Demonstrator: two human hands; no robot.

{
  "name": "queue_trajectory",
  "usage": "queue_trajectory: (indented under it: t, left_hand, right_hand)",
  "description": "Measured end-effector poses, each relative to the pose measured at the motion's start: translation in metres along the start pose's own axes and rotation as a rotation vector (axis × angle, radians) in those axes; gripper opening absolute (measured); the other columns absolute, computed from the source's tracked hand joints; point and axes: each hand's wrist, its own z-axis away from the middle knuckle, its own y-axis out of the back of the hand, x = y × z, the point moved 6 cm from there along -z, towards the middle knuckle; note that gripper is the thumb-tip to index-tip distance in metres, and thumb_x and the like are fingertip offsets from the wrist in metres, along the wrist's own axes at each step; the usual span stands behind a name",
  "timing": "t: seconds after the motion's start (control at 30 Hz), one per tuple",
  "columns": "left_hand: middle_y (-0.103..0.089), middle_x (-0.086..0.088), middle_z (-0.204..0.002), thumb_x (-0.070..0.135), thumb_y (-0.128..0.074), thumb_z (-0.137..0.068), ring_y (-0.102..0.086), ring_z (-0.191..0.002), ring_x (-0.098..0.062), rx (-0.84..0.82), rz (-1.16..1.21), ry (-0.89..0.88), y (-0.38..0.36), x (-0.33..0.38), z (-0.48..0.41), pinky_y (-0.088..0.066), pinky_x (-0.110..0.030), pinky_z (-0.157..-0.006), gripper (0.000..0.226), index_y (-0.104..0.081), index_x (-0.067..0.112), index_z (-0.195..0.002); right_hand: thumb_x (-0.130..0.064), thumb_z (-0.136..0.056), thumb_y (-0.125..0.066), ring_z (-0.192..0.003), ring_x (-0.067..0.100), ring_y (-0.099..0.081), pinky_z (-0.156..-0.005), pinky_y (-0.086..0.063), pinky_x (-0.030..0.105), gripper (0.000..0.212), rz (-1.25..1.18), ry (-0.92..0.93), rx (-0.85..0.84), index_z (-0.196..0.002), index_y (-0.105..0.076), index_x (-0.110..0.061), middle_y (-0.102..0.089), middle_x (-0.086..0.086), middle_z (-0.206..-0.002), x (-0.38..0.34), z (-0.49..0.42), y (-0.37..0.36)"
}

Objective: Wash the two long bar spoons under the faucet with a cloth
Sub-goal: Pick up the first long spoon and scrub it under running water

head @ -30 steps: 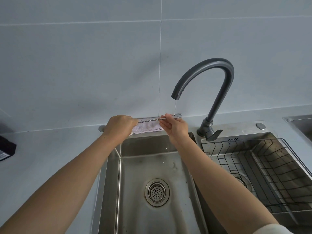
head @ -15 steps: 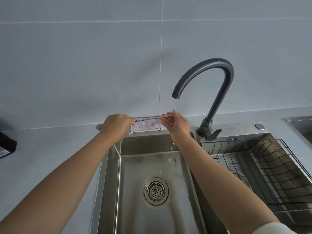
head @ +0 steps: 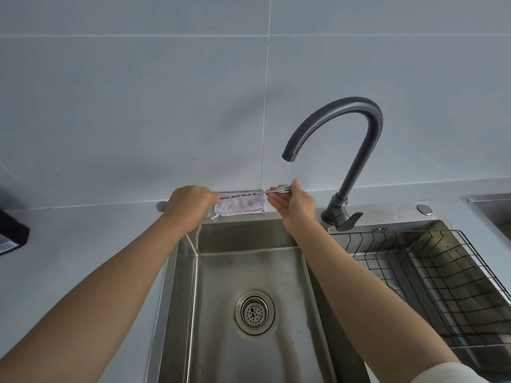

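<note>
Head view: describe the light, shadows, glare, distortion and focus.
Head view: soft, even light. The head view shows only a faint, blurred shadow on the wall left of the faucet. Head view: mild sheen on the sink floor, no harsh glare. Head view: wide-angle stretch splays the arms toward the bottom corners. Head view: the spoon is sharp, twisted stem readable.

left grip [head: 190, 201] holds cloth [head: 240, 207] and bar spoon [head: 249, 193] | right grip [head: 293, 207] pinches its forked end | faucet [head: 354, 128] trickling above
</note>
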Motion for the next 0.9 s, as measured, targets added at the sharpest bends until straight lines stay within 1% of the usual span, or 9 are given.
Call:
queue_trajectory:
  t: [0.13, 0.27, 0.37, 0.43, 0.5, 0.67, 0.73, 0.8, 0.9]
  left_hand:
    - [-0.019, 0.004, -0.051, 0.002, -0.058, -0.083, -0.04, -0.064, -0.023, 0.01, -0.008, -0.002, -0.008, -0.006, -0.002, -0.008, -0.021, -0.045, 0.007, -0.063, 0.006, -0.08]
    - [-0.016, 0.006, -0.052, -0.002, -0.061, -0.074, -0.038, -0.06, -0.021, 0.04, 0.016, -0.025, -0.009, -0.003, -0.001, -0.011, -0.019, -0.045, 0.022, -0.051, 0.017, -0.071]
    - [-0.003, 0.01, -0.047, -0.018, -0.076, -0.045, -0.026, -0.042, -0.016, 0.097, 0.082, -0.103, 0.002, 0.006, 0.001, -0.002, -0.01, -0.05, 0.051, -0.036, 0.015, -0.046]
    - [-0.007, 0.007, -0.043, -0.014, -0.083, -0.026, -0.017, -0.036, -0.013, 0.192, 0.059, -0.113, 0.009, 0.007, 0.002, 0.002, -0.005, -0.056, 0.054, -0.038, 0.014, -0.034]
    - [-0.013, 0.006, -0.043, -0.011, -0.086, -0.017, -0.014, -0.035, -0.013, 0.243, 0.026, -0.122, 0.011, 0.009, 0.001, 0.004, -0.004, -0.058, 0.05, -0.042, 0.011, -0.03]
    - [-0.014, 0.005, -0.044, -0.007, -0.086, -0.013, -0.014, -0.035, -0.014, 0.313, 0.019, -0.145, 0.008, 0.012, -0.002, 0.005, -0.005, -0.058, 0.076, -0.021, 0.019, -0.042]
    - [-0.014, 0.005, -0.044, -0.006, -0.087, -0.015, -0.015, -0.035, -0.014, 0.299, 0.011, -0.135, 0.011, 0.013, -0.003, 0.005, -0.006, -0.057, 0.069, -0.026, 0.019, -0.035]
    - [-0.015, 0.005, -0.044, -0.006, -0.087, -0.016, -0.015, -0.036, -0.014, 0.292, -0.002, -0.12, 0.012, 0.014, -0.004, 0.005, -0.006, -0.056, 0.058, -0.034, 0.016, -0.031]
    - [-0.014, 0.005, -0.044, -0.007, -0.086, -0.019, -0.015, -0.037, -0.015, 0.324, -0.003, -0.129, 0.013, 0.015, -0.005, 0.005, -0.007, -0.054, 0.073, -0.022, 0.019, -0.04]
  right_hand:
    - [-0.032, -0.099, -0.038, -0.052, 0.017, -0.068, -0.053, -0.057, 0.023, 0.04, -0.018, -0.032, -0.045, -0.081, -0.057, -0.001, -0.065, 0.015, -0.076, 0.0, 0.0, -0.002]
    - [-0.025, -0.097, -0.045, -0.065, 0.018, -0.068, -0.06, -0.058, 0.023, 0.033, -0.035, -0.011, -0.071, -0.077, -0.055, -0.003, -0.065, 0.013, -0.078, -0.001, 0.001, -0.007]
    - [-0.019, -0.096, -0.047, -0.072, 0.02, -0.065, -0.067, -0.058, 0.024, 0.028, -0.055, -0.013, -0.068, -0.075, -0.054, -0.003, -0.063, 0.012, -0.078, -0.001, 0.001, -0.008]
    - [-0.016, -0.097, -0.045, -0.071, 0.021, -0.065, -0.068, -0.057, 0.026, 0.028, -0.098, -0.021, -0.074, -0.074, -0.052, -0.003, -0.061, 0.013, -0.078, 0.0, 0.001, -0.009]
    - [-0.014, -0.1, -0.038, -0.069, 0.022, -0.065, -0.069, -0.056, 0.029, 0.03, -0.132, -0.034, -0.077, -0.074, -0.051, -0.003, -0.06, 0.014, -0.077, 0.0, 0.001, -0.01]
    - [-0.02, -0.103, -0.024, -0.055, 0.02, -0.068, -0.061, -0.057, 0.028, 0.041, -0.128, -0.072, -0.093, -0.078, -0.052, -0.003, -0.062, 0.015, -0.077, 0.002, 0.0, -0.013]
    - [-0.017, -0.102, -0.03, -0.056, 0.018, -0.068, -0.057, -0.058, 0.025, 0.036, -0.079, -0.026, -0.083, -0.077, -0.052, -0.003, -0.062, 0.014, -0.076, 0.0, -0.002, -0.013]
    - [-0.004, -0.097, -0.042, -0.054, 0.015, -0.067, -0.059, -0.059, 0.023, 0.023, -0.046, 0.017, -0.078, -0.076, -0.053, -0.002, -0.061, 0.013, -0.075, -0.002, -0.003, -0.012]
    - [0.009, -0.088, -0.053, -0.051, 0.011, -0.068, -0.059, -0.059, 0.021, 0.016, -0.068, 0.033, -0.101, -0.079, -0.052, -0.004, -0.062, 0.013, -0.076, -0.004, -0.001, -0.011]
